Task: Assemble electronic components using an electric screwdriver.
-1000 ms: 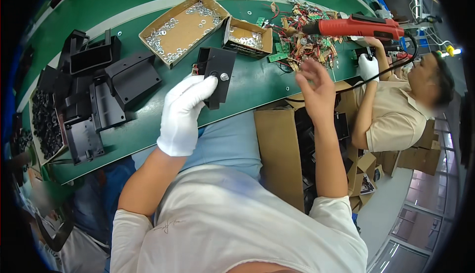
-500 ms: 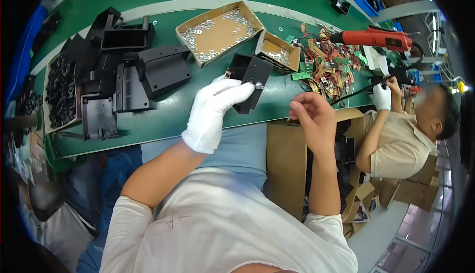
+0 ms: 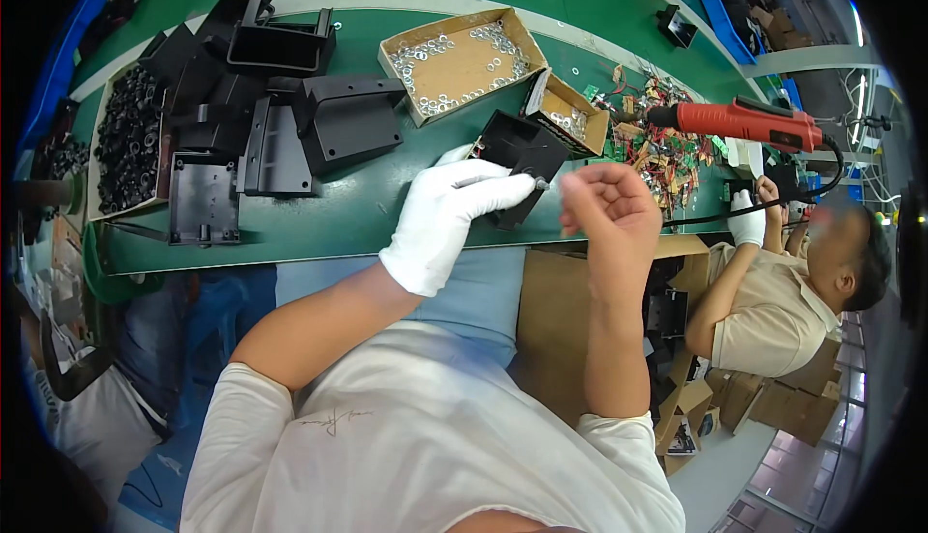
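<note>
Surface: a long green workbench [image 3: 367,214] runs across the frame, its edges bowed by the lens — a pale strip marks its far side.
Room: a workshop floor; blue crates [image 3: 725,26] sit beyond the bench at upper right, and a second person [image 3: 783,301] in a beige shirt works at the bench's right end.
Left hand: the left hand [image 3: 449,214], in a white glove, is curled round a small metal pin [image 3: 537,185], whose tip shows past the fingers, and it lies against the black plastic housing [image 3: 522,151].
Right hand: the right hand [image 3: 609,209], bare, is loosely fisted just beside the pin's tip; whether it holds anything I cannot tell.
Housing: it rests on the bench just ahead of the hands, between the two cardboard boxes and the bench's near edge.
Packages: two open cardboard boxes — a large shallow box [image 3: 462,59] strewn with silvery washers, and a smaller box [image 3: 568,113] touching its right corner.
Left of bench: one tray of small black parts [image 3: 126,142] and a heap of black moulded casings [image 3: 280,98], too overlapped to count.
Right of bench: a pile of green circuit boards [image 3: 662,151] and one red power screwdriver [image 3: 739,122] above it.
Below bench: brown cartons [image 3: 556,320] stand at the person's right knee.
</note>
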`<state>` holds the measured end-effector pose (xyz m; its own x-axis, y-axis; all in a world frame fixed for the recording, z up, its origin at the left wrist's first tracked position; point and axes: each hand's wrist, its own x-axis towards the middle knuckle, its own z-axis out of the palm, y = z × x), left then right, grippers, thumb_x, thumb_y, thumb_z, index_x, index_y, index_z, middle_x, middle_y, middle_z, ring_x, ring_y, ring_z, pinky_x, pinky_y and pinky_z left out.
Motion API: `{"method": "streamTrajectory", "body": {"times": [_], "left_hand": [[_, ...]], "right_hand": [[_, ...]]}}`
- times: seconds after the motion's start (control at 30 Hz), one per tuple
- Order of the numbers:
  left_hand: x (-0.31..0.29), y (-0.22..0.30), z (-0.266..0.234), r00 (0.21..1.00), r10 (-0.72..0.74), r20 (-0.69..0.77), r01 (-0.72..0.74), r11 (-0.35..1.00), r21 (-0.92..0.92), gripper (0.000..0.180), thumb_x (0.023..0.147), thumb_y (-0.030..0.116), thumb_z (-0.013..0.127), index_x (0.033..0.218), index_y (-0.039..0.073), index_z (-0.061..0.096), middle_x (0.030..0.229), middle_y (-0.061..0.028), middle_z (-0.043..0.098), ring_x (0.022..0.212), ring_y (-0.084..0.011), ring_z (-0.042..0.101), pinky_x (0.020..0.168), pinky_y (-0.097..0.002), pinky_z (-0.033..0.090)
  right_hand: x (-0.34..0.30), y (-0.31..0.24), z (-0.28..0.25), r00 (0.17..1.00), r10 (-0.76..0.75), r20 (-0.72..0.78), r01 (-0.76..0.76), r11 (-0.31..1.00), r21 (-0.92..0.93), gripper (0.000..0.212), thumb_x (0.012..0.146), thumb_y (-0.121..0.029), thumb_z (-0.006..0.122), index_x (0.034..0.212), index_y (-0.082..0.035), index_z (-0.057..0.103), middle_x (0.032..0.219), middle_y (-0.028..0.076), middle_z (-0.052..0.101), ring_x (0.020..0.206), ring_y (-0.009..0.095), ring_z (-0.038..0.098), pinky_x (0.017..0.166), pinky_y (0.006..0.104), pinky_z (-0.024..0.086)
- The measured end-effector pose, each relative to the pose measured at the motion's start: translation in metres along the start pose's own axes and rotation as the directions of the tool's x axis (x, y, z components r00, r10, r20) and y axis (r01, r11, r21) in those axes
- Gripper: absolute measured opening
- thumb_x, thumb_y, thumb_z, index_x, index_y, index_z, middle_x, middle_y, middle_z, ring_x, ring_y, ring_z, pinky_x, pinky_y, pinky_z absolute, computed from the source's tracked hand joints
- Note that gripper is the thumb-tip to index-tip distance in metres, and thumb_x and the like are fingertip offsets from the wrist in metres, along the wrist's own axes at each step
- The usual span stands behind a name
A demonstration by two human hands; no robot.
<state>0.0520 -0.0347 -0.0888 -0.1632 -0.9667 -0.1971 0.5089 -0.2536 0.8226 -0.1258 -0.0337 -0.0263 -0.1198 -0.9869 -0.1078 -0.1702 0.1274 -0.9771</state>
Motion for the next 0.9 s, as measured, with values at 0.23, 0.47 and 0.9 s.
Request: {"method": "streamTrajectory", "body": {"times": [0.23,0.47,0.9], "left_hand": [[0.000,0.004,0.001,0.995,-0.100,0.025,0.103,0.975,-0.196,0.018,0.089,0.013,0.076,0.097,-0.002,0.081,0.104,-0.0061,0.068,0.098,-0.0171,0.060,0.090,-0.0267,0.044],[0.002,-0.004,-0.007,0.997,-0.040,0.058,0.051,0.980,-0.191,0.019,0.091,0.014,0.075,0.097,-0.002,0.081,0.105,-0.0052,0.067,0.098,-0.0169,0.060,0.090,-0.0259,0.043],[0.001,-0.002,0.000,0.998,-0.057,0.013,0.058,0.984,-0.167,0.016,0.091,0.015,0.075,0.093,0.000,0.081,0.101,-0.0043,0.067,0.093,-0.0167,0.060,0.087,-0.0260,0.044]], "right_hand": [[0.048,0.001,-0.071,0.643,-0.335,-0.688,0.543,0.833,0.102,0.033,0.103,-0.016,0.066,0.128,0.003,0.055,0.118,0.011,0.060,0.098,0.016,0.062,0.091,0.0324,0.051],[0.114,-0.037,-0.099,0.779,-0.551,-0.299,0.613,0.769,0.180,0.039,0.103,-0.016,0.066,0.135,0.003,0.054,0.111,0.014,0.066,0.089,0.021,0.065,0.095,0.0363,0.053],[-0.008,-0.063,-0.010,0.539,-0.840,-0.057,0.709,0.416,0.570,0.034,0.101,-0.033,0.073,0.121,-0.010,0.057,0.084,0.005,0.057,0.065,0.011,0.054,0.062,0.0217,0.050]]}}
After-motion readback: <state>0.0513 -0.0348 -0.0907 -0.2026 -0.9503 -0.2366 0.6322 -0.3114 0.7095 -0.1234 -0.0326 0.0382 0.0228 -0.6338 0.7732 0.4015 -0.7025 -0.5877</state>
